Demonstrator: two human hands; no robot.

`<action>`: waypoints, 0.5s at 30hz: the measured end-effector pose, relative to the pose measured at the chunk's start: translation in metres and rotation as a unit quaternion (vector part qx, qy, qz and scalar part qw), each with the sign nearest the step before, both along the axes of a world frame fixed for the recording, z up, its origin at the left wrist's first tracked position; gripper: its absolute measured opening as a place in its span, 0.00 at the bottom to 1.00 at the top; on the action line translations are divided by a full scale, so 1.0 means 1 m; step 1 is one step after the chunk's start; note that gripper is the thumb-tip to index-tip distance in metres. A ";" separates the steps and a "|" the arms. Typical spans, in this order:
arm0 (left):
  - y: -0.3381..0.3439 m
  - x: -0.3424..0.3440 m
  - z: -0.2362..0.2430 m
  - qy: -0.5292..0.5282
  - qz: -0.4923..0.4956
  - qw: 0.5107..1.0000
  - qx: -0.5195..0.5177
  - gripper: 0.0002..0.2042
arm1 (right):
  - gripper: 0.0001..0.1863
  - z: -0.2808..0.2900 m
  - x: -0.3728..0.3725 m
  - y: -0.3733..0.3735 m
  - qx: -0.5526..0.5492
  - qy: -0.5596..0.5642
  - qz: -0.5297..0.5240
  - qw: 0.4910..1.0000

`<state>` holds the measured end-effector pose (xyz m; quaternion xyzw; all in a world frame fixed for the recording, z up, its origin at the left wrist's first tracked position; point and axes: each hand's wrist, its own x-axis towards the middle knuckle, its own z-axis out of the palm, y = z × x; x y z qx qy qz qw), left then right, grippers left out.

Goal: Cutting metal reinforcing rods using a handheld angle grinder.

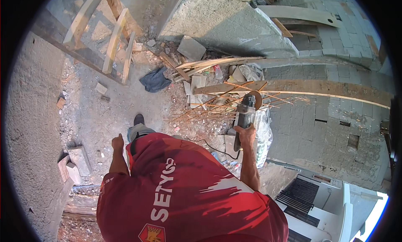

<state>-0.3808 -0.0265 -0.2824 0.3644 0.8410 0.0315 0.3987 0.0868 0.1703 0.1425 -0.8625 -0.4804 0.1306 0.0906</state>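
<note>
My right hand [247, 133] grips the body of a dark grey angle grinder [245, 112]. The grinder's disc [257, 100] is at a cluster of rusty orange steel rods [228, 106], and sparks spray out to the right. A power cord [215, 152] loops down from the tool. My left hand [117, 142] hangs at my left side beside my red-shirted body, its fingers curled closed with nothing visible in them. A long wooden board [343, 89] runs behind the rods, and white plastic sheeting [263, 135] lies under and beside the grinder.
Timber boards [113, 41] stand at upper left. A dark cloth [155, 79], broken slabs [191, 47] and rubble lie around the floor. A rough wall [37, 112] is on the left, concrete blockwork [335, 129] on the right, and more broken blocks [79, 160] at lower left.
</note>
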 end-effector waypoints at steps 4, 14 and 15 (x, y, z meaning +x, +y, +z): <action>0.006 0.001 0.006 -0.007 0.003 1.000 -0.010 0.31 | 0.33 -0.004 0.007 0.000 0.002 0.011 0.001 1.000; 0.008 0.003 0.020 -0.020 0.080 0.996 -0.033 0.31 | 0.33 0.000 0.007 0.002 -0.021 0.011 0.000 1.000; 0.010 0.004 0.024 -0.021 0.081 0.996 -0.033 0.31 | 0.33 0.000 0.008 0.002 -0.021 0.011 -0.001 1.000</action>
